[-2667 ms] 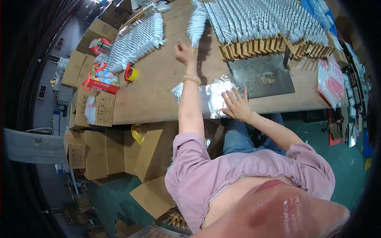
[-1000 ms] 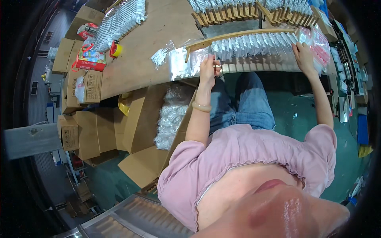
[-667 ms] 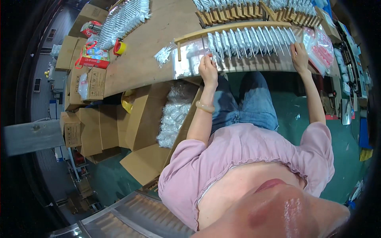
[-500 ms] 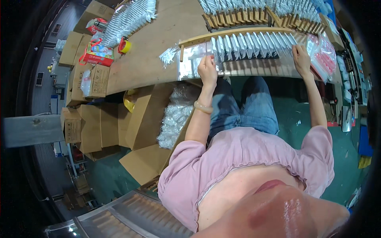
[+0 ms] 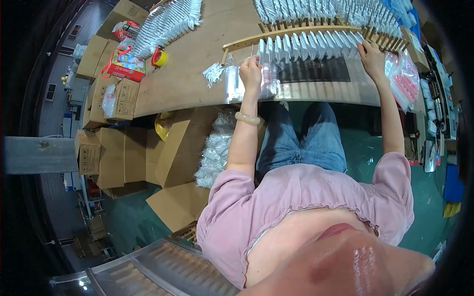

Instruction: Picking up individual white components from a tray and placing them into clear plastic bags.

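A long wooden rack (image 5: 242,43) lies at a slant across the front of the bench, with a row of white plastic-wrapped pieces (image 5: 308,45) hanging from it. My left hand (image 5: 251,74) is closed at its left end, where a thin rod rises from the fingers. At the other end, my right hand (image 5: 372,58) has its fingers bent around the rack's corner, beside the last wrapped pieces. Below the row lies a dark flat mat (image 5: 316,70). Clear plastic bags (image 5: 234,84) lie beside my left wrist, and a small heap of white strips (image 5: 213,73) sits further left.
More filled racks (image 5: 296,12) stand along the far side, and another wrapped row (image 5: 168,27) at far left. A red box (image 5: 126,66) and yellow tape roll (image 5: 159,57) are on the left. Pink bags (image 5: 406,81) lie right. An open carton (image 5: 175,143) with clear bags stands below the bench.
Both hands and the rack have moved away from me, the left end also slightly left. More of the dark mat shows, and the rack now sits closer to the far racks.
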### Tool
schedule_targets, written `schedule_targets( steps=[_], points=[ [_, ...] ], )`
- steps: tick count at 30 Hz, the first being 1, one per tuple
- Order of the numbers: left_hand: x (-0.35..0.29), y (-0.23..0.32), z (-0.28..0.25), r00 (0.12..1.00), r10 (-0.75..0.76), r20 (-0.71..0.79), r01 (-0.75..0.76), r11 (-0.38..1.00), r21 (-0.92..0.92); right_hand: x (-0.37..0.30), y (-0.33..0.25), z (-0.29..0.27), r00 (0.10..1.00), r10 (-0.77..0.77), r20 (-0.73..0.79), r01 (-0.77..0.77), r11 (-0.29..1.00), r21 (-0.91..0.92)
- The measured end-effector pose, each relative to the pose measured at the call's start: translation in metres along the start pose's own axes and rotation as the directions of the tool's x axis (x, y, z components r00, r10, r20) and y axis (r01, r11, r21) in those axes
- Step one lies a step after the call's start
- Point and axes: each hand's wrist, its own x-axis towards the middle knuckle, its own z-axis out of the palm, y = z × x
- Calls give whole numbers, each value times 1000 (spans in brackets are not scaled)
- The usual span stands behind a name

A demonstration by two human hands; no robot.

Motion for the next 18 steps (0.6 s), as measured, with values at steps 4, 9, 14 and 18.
schedule_targets(
  steps=[4, 9, 14, 18],
  points=[
    [-9, -7, -17, 997, 17, 70, -20, 999, 44, -9, 5, 9, 994, -39, 103, 55, 987, -154],
    [-7, -36, -69, 967, 249, 46, -231, 794, 562, -33, 17, 17, 990, -140, 34, 142, 988, -61],
    [57, -36, -98, 661, 618, 426, -601, 96, 794, -56, 4, 4, 993, 88, -84, -79, 991, 108],
    [101, -54, -113, 568, 537, 624, -699, -85, 710, -89, 45, 44, 955, 295, -37, -249, 860, 447]
  ],
)
